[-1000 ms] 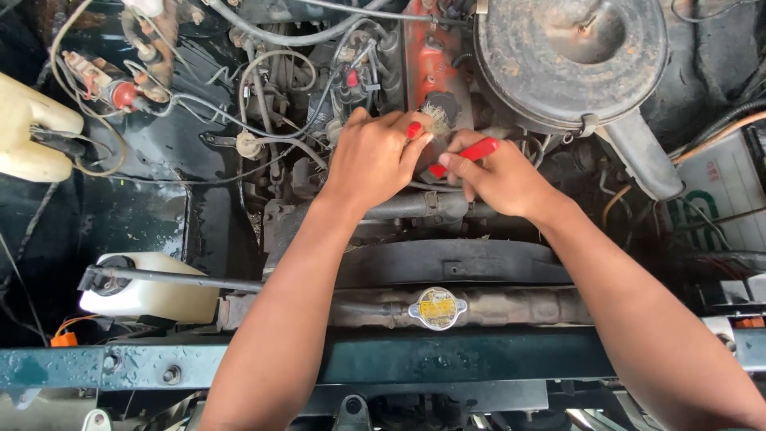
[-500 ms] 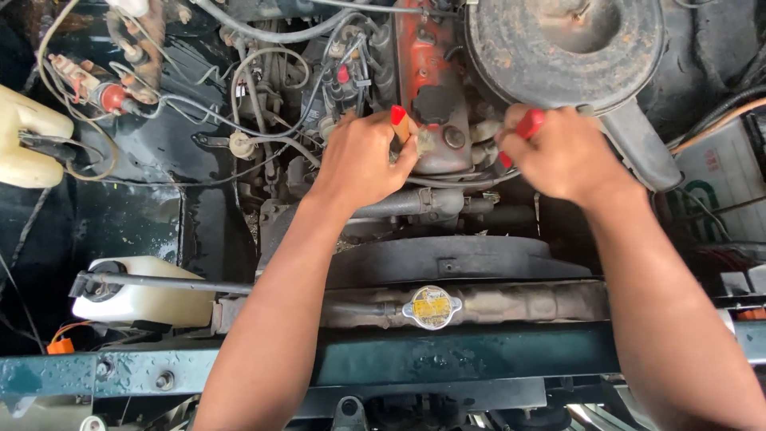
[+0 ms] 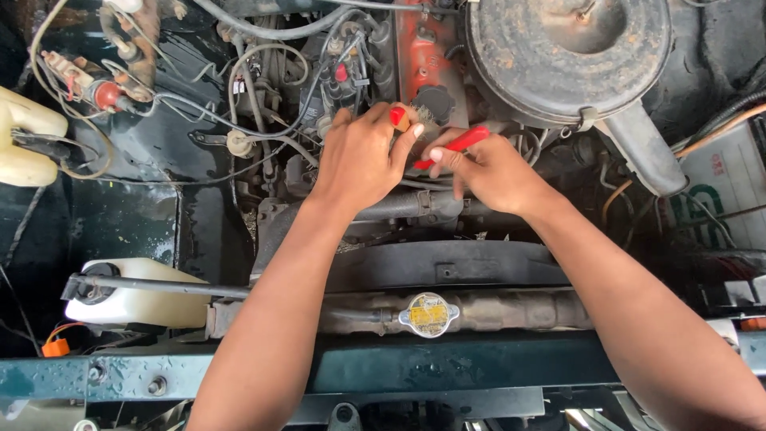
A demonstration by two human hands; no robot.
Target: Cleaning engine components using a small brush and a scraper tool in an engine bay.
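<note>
Red-handled tool (image 3: 455, 146) | right hand (image 3: 495, 172) fingers closed on it | left hand (image 3: 359, 160) fingers curled

Right hand (image 3: 487, 172) back beside left hand (image 3: 359, 160).

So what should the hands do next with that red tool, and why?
Probably bring the red-handled tool in the right hand up to the small piece the left hand pinches by the orange engine cover, since its end lies just beside those fingertips.
</note>
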